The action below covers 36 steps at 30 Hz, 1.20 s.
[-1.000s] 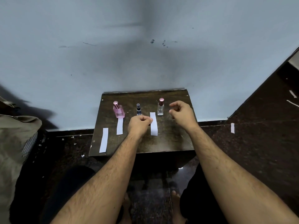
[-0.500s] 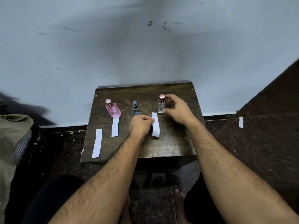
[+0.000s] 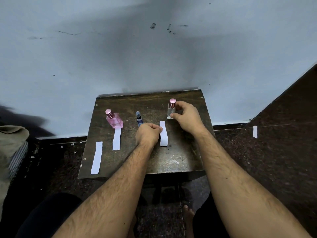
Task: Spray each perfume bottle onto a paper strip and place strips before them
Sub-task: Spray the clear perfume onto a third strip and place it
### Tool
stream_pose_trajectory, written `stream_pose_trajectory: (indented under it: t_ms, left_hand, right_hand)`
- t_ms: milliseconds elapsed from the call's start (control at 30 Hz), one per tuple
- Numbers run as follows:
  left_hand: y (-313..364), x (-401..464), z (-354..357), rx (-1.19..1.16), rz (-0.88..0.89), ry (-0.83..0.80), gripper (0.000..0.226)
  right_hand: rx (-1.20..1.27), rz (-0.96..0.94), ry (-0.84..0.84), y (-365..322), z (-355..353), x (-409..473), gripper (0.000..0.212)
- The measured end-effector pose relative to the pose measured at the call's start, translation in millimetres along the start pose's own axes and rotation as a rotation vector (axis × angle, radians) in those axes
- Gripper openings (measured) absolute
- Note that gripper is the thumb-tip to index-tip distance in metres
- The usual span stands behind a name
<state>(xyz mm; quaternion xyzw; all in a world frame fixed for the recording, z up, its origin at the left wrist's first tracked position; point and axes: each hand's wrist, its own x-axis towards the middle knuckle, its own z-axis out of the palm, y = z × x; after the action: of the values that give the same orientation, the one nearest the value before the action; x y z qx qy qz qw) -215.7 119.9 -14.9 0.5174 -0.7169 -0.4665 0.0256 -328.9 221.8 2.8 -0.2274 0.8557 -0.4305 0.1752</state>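
Note:
Three perfume bottles stand in a row on a small dark wooden table [image 3: 178, 158]. At the left is a pink bottle [image 3: 114, 120] with a white paper strip [image 3: 116, 139] lying before it. A small dark blue bottle [image 3: 139, 118] stands in the middle. At the right, my right hand [image 3: 185, 117] grips a clear bottle with a pink cap [image 3: 171, 108]. My left hand [image 3: 148, 133] pinches a curled white strip [image 3: 163, 133] at its left edge, in front of the clear bottle. Whether a strip lies before the blue bottle is hidden by my left hand.
Another white strip [image 3: 97, 157] lies near the table's left front edge. A further strip [image 3: 255, 131] lies on the dark floor to the right. A pale blue wall stands right behind the table. Folded cloth [image 3: 12, 152] sits at the far left. My legs and feet are below the table.
My right hand has moved from the air beside the clear bottle onto it and closed round it. My left hand has stayed on the strip. The camera has tilted down.

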Motion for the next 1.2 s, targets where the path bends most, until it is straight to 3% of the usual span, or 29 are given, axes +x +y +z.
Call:
stream_pose_trajectory:
  t_ms: [567, 833, 1200]
  left_hand:
    - [28.2, -1.7, 10.0, 0.196, -0.012, 0.064, 0.014]
    - [28.6, -7.9, 9.0, 0.322, 0.079, 0.108, 0.013]
    - [29.9, -8.2, 9.0, 0.35, 0.144, 0.131, 0.011]
  right_hand:
    - [0.048, -0.068, -0.005, -1.2, -0.9, 3.5, 0.026]
    - [-0.046, -0.056, -0.084, 0.6, 5.1, 2.1, 0.026]
    - [-0.065, -0.026, -0.061, -1.9, 8.5, 1.8, 0.027]
